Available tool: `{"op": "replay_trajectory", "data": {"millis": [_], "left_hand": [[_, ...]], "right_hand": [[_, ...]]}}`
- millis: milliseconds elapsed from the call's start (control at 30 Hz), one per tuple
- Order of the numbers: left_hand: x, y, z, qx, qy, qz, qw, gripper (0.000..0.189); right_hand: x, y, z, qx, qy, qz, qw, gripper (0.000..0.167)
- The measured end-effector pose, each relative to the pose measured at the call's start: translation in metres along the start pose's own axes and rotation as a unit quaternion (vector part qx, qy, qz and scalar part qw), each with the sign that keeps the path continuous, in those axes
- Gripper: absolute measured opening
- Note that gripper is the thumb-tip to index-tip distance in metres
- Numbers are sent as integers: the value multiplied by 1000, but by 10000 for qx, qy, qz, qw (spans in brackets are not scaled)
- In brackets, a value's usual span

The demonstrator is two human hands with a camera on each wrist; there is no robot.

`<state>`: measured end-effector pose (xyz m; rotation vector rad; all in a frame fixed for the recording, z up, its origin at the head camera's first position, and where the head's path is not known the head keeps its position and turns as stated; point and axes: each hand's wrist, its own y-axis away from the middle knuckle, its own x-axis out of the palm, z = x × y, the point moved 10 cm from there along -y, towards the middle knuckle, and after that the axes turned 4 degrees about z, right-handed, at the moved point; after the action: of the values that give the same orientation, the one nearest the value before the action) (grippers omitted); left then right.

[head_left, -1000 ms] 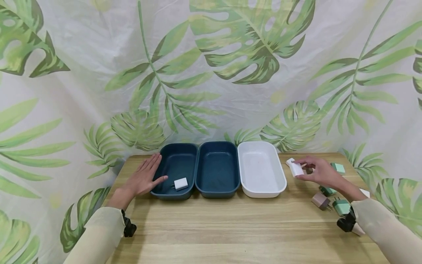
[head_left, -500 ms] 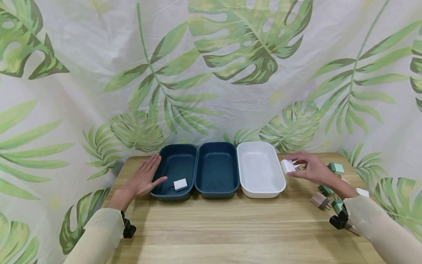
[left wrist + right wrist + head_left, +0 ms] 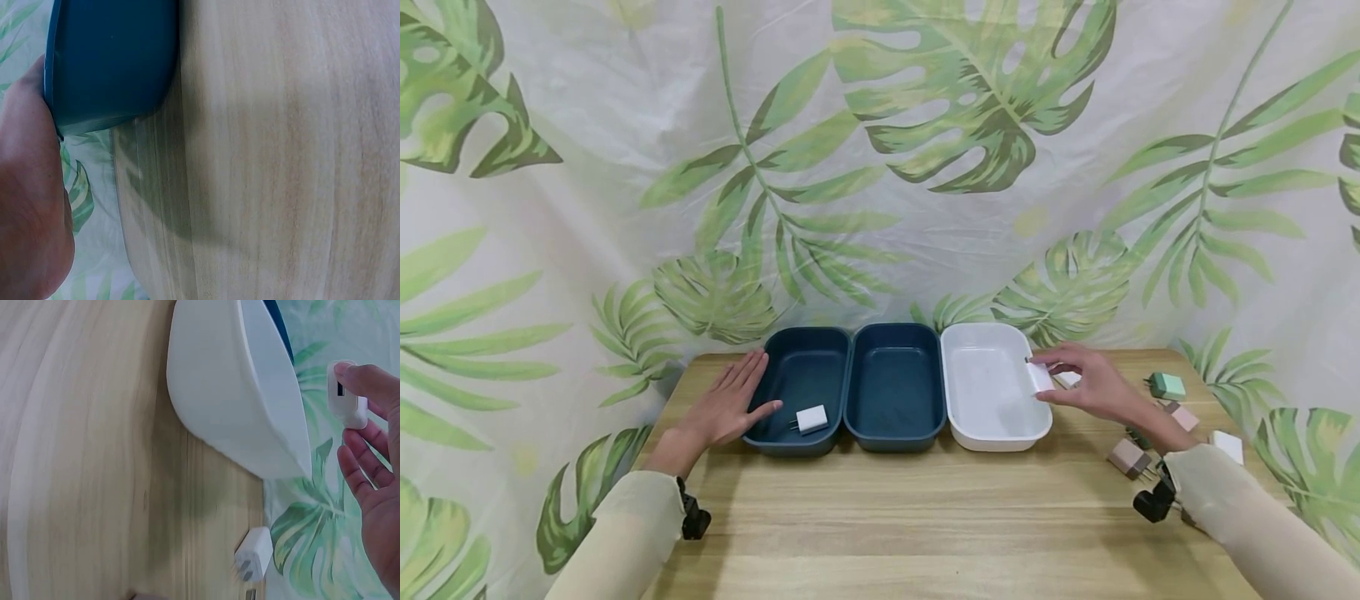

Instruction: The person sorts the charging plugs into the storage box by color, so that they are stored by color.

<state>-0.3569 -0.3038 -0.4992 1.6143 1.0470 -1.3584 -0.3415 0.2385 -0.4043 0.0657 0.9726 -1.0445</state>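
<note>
My right hand pinches a white USB charger between thumb and fingers, over the right rim of the white tray. In the right wrist view the charger shows its USB port, with my thumb across its top. My left hand lies with straight fingers along the left rim of the left dark blue tray. Inside that tray sits another white charger, prongs pointing left. Between the two outer trays stands a second dark blue tray with nothing in it.
Behind my right hand, a white charger lies on the wooden table. Farther right are a green charger, a pink one, a brownish-pink one and a white one. A leaf-print cloth hangs behind.
My right hand has carried the white charger leftward from the table's right side to the white tray's rim. My left hand has stayed on the left tray.
</note>
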Motion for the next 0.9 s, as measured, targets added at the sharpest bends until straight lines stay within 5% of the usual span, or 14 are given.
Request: {"op": "replay_trajectory", "data": {"millis": [233, 667, 900], "left_hand": [[0, 1, -2, 21, -7, 37, 10000, 96], [-1, 0, -1, 13, -29, 4, 10000, 96], [0, 0, 0, 9, -10, -30, 10000, 96]], "right_hand": [[10, -12, 6, 4, 90, 32, 10000, 49], [30, -32, 25, -425, -540, 17, 9976, 49], [42, -39, 33, -208, -560, 88, 9982, 47]]}}
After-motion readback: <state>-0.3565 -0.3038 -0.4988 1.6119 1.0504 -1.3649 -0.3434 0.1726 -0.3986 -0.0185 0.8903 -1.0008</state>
